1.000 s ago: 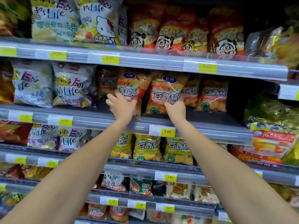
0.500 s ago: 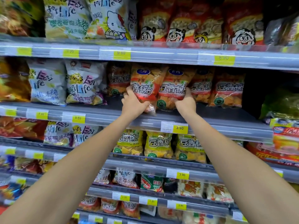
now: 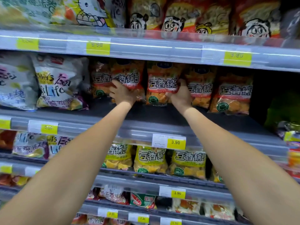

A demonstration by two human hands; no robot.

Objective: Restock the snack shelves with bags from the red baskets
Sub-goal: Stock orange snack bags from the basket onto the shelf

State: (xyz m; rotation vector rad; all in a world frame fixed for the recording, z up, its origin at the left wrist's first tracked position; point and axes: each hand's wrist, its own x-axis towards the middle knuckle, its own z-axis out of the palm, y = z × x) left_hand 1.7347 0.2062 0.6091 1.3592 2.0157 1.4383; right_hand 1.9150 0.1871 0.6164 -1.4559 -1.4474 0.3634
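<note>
- Grey metal shop shelving across the whole view, several tiers deep, each front rail carrying yellow price tags (image 3: pixel 176 142) (the nearest reads 3.90).
- Dark grey middle shelf (image 3: pixel 162 117), bare along its front strip, with the stock set back toward the rear.
- Top tier: red bags with cartoon faces (image 3: pixel 178 15) on the right, a pale bag with a cartoon cat (image 3: pixel 87 10) on the left.
- Left part of the middle shelf: white "Easy Life" bags (image 3: pixel 60 83), upright and leaning a little.
- One tier down: yellow-green bags (image 3: pixel 151 159) with the same bold lettering as the orange ones, upright side by side.
- Middle shelf, centre to right: a row of orange snack bags, glossy and partly see-through, with a red band, bold white characters and a round green seal low on the front; square golden crisps visible inside.
- Left-hand orange bag (image 3: pixel 128 78): upright, overlapping the orange bag behind it, gripped low down by the left hand (image 3: pixel 121 95), fingers (image 3: pixel 114 83) curled round its left edge.
- Right-hand orange bag (image 3: pixel 162 82): upright just beside the first, bottom edge down at the shelf, gripped by the right hand (image 3: pixel 180 95), fingers (image 3: pixel 181 82) curled round its lower right edge and pressed against the next bag along.
- Both bare forearms stretched up and forward from the bottom corners.
</note>
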